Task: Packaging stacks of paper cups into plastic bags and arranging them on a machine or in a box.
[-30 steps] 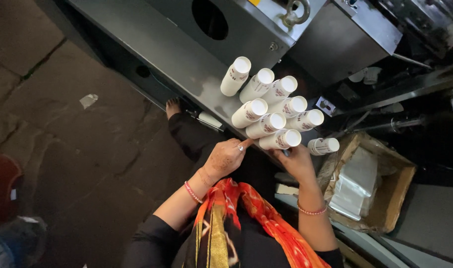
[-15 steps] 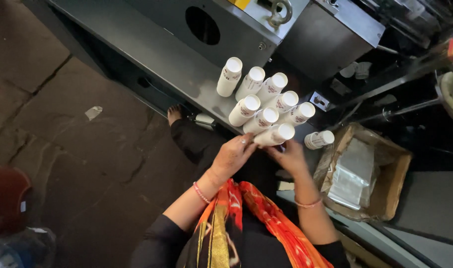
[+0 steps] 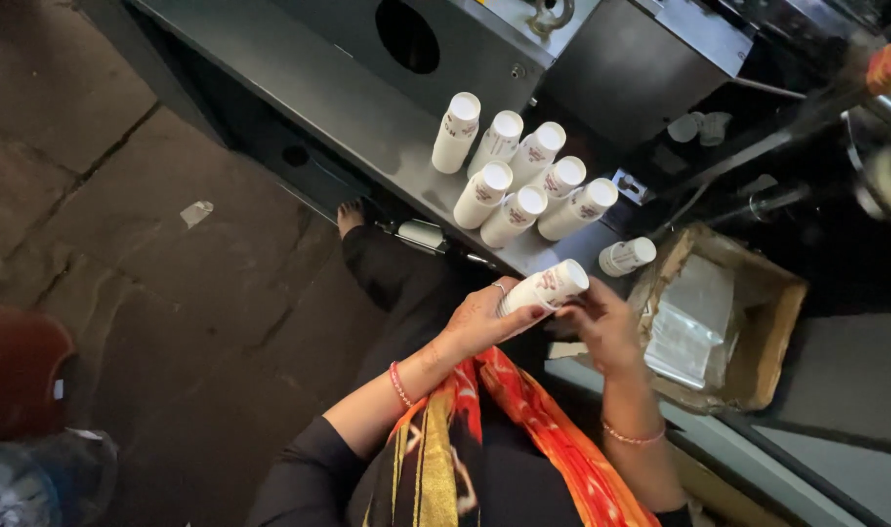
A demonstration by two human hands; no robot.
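Note:
My left hand grips a white tube-shaped container by its body, lifted off the metal table near my chest. My right hand touches the same container at its capped end. Several matching white containers stand upright in a cluster on the grey table beyond my hands. One more white container stands alone at the table's right edge.
A cardboard box with clear plastic bags sits at the right. A grey machine housing with a round hole rises behind the table. Stone floor lies at the left, with a red object low left.
The container that stood in the near row has been lifted off the table toward my body, both hands coming back with it.

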